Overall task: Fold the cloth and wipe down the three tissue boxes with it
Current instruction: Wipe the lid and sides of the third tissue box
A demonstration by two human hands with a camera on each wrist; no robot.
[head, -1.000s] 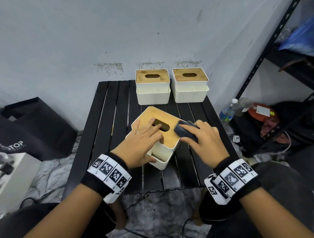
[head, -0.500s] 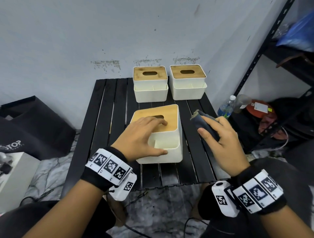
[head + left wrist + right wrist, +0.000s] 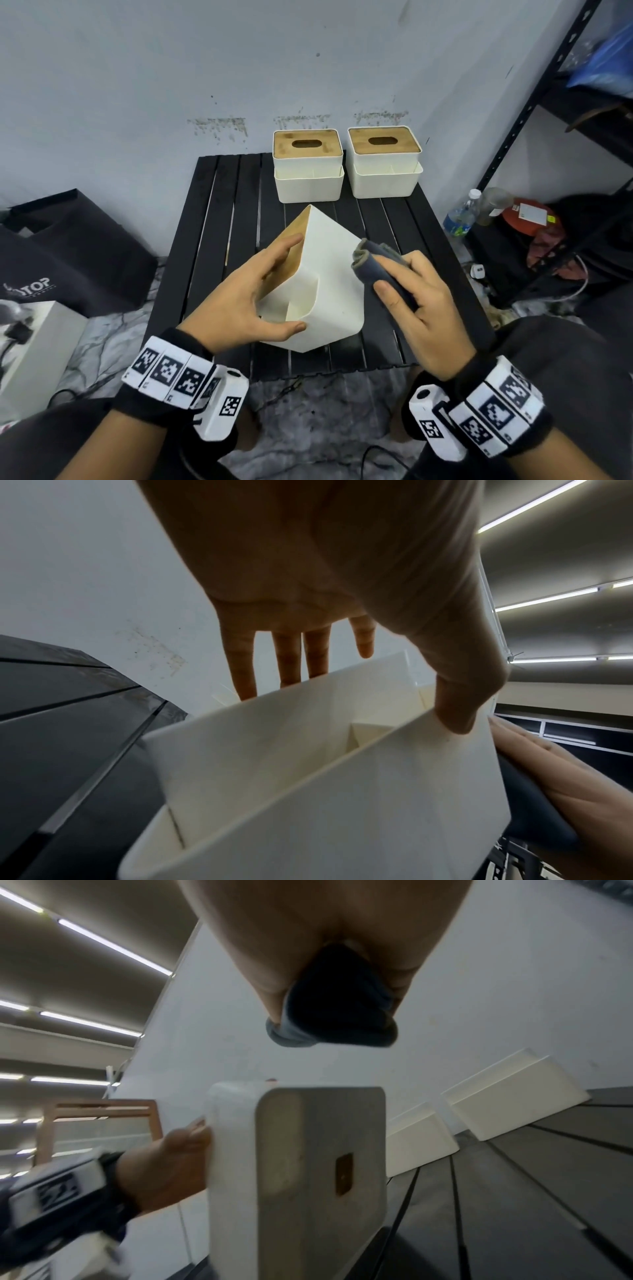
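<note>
My left hand (image 3: 255,291) grips the near white tissue box (image 3: 329,274), fingers on its wooden lid and thumb on the front pocket wall. The box is tipped up, with its lid facing left. My right hand (image 3: 411,294) holds the folded dark grey cloth (image 3: 376,263) against the box's right side. In the left wrist view the thumb (image 3: 455,696) presses the box (image 3: 308,791). The right wrist view shows the cloth (image 3: 335,1010) above the box's underside (image 3: 308,1164). Two more tissue boxes (image 3: 308,168) (image 3: 383,161) stand side by side at the table's back.
The black slatted table (image 3: 212,219) stands against a grey wall. A water bottle (image 3: 460,216) and clutter lie on the floor to the right under a black metal shelf (image 3: 534,102). A black bag (image 3: 68,246) and a white box (image 3: 34,342) sit at the left.
My left hand has tipped the near box up from flat, turning the lid to the left. My right hand lifted the cloth off the lid and brought it to the box's side.
</note>
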